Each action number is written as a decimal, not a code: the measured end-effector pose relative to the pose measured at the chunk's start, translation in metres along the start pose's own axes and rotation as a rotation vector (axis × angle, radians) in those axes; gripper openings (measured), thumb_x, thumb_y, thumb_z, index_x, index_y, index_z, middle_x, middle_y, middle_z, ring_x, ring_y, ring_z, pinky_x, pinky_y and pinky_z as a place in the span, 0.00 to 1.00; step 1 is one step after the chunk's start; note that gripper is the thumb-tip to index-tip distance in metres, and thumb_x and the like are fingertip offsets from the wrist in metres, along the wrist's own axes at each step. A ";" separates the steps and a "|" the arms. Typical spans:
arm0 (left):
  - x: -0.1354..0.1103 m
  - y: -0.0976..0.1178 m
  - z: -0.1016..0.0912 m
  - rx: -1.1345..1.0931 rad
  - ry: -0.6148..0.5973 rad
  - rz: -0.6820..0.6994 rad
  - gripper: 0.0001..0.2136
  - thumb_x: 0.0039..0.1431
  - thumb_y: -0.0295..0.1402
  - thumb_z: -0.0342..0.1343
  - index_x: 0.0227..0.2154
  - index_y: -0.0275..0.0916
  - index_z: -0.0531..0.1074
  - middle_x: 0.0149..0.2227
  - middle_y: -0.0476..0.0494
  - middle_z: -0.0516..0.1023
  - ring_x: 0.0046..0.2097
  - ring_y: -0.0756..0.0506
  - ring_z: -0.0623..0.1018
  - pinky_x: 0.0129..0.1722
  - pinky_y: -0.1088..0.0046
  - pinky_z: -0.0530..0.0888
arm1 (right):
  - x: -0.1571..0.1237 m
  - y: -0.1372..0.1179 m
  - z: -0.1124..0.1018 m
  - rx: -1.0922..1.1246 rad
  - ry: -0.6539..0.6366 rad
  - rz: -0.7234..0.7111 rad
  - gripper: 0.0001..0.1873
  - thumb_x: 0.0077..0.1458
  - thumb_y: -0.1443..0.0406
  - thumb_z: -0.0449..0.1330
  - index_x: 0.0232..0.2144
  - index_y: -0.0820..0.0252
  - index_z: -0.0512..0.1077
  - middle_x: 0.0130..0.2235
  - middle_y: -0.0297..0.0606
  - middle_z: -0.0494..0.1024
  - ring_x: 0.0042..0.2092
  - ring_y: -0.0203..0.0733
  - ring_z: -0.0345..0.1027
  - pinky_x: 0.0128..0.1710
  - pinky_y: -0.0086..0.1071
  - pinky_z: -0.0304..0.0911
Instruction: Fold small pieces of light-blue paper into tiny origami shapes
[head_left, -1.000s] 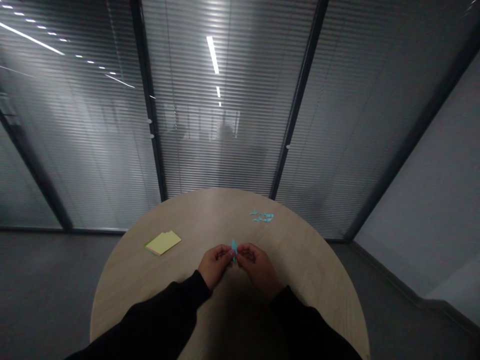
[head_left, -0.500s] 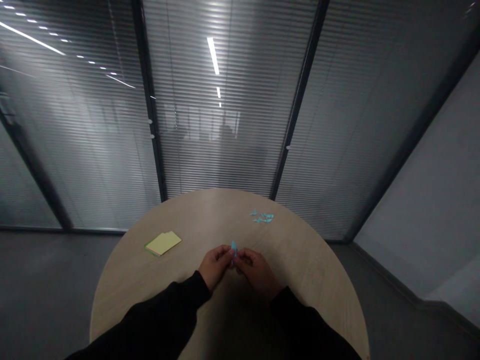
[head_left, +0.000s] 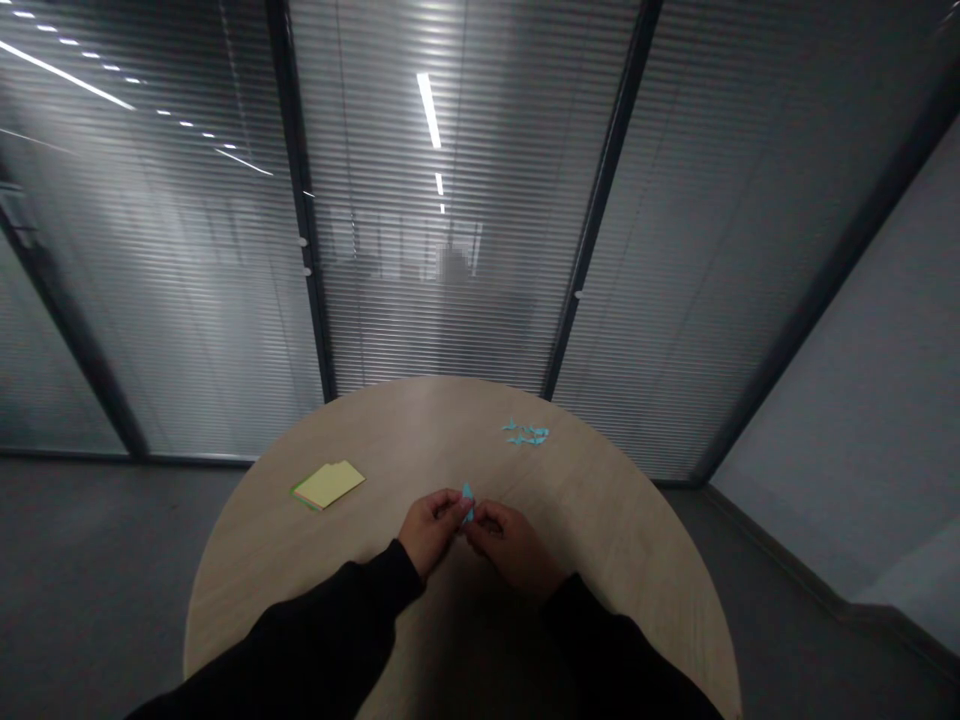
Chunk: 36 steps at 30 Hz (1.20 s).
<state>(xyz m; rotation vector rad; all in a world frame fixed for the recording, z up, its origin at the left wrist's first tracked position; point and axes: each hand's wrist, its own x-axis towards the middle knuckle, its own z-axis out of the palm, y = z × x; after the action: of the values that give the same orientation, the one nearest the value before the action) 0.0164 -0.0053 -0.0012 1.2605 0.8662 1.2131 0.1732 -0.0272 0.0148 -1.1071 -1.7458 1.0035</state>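
Glass walls with blinds [head_left: 442,250] stand behind a round wooden table [head_left: 600,520]. On it lie a stack of yellow notes [head_left: 328,485] and some small blue paper pieces [head_left: 526,433]. The left hand [head_left: 431,530] and the right hand [head_left: 514,548] are almost closed and seem to pinch 1 small blue folded paper [head_left: 467,503] between their fingers, at the middle of the table's near half.

Round pale wood-veneer counter [head_left: 255,570] noted, stack of yellow and green paper sheets [head_left: 328,485] placed left of centre, small folded blue paper pieces [head_left: 526,433] laid near far edge
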 end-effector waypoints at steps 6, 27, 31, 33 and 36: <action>0.001 -0.002 -0.003 -0.065 -0.025 -0.045 0.21 0.43 0.48 0.70 0.32 0.34 0.77 0.27 0.44 0.79 0.27 0.48 0.75 0.30 0.72 0.70 | 0.003 0.004 -0.007 0.062 0.139 -0.038 0.14 0.53 0.59 0.65 0.40 0.59 0.71 0.37 0.39 0.78 0.38 0.42 0.73 0.35 0.32 0.69; -0.002 0.003 0.002 -0.029 -0.032 -0.109 0.16 0.43 0.38 0.70 0.32 0.32 0.78 0.25 0.44 0.79 0.27 0.49 0.76 0.31 0.74 0.70 | 0.002 0.004 -0.012 -0.421 0.254 -0.366 0.10 0.57 0.66 0.59 0.43 0.58 0.72 0.38 0.38 0.74 0.32 0.37 0.68 0.31 0.30 0.66; -0.003 0.003 0.002 0.008 -0.043 -0.097 0.16 0.44 0.38 0.69 0.34 0.32 0.77 0.25 0.45 0.79 0.26 0.50 0.75 0.30 0.74 0.69 | 0.001 0.002 -0.014 -0.488 0.226 -0.376 0.10 0.59 0.66 0.58 0.44 0.58 0.72 0.40 0.39 0.75 0.32 0.37 0.69 0.33 0.31 0.66; -0.003 0.004 0.002 0.055 -0.033 -0.087 0.15 0.44 0.37 0.69 0.34 0.33 0.78 0.24 0.47 0.78 0.26 0.50 0.74 0.29 0.75 0.68 | 0.001 0.003 -0.014 -0.516 0.217 -0.378 0.12 0.59 0.66 0.58 0.46 0.58 0.72 0.41 0.39 0.75 0.32 0.37 0.69 0.34 0.31 0.66; -0.004 0.005 0.001 0.084 -0.027 -0.068 0.14 0.45 0.35 0.68 0.34 0.33 0.78 0.24 0.48 0.77 0.25 0.51 0.73 0.27 0.76 0.67 | 0.001 0.004 -0.014 -0.549 0.226 -0.372 0.12 0.59 0.66 0.58 0.46 0.58 0.71 0.42 0.40 0.75 0.32 0.38 0.68 0.34 0.32 0.66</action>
<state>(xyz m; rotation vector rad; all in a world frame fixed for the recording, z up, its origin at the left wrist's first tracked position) 0.0158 -0.0098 0.0035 1.3008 0.9414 1.1137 0.1872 -0.0219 0.0166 -1.1075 -1.9912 0.1617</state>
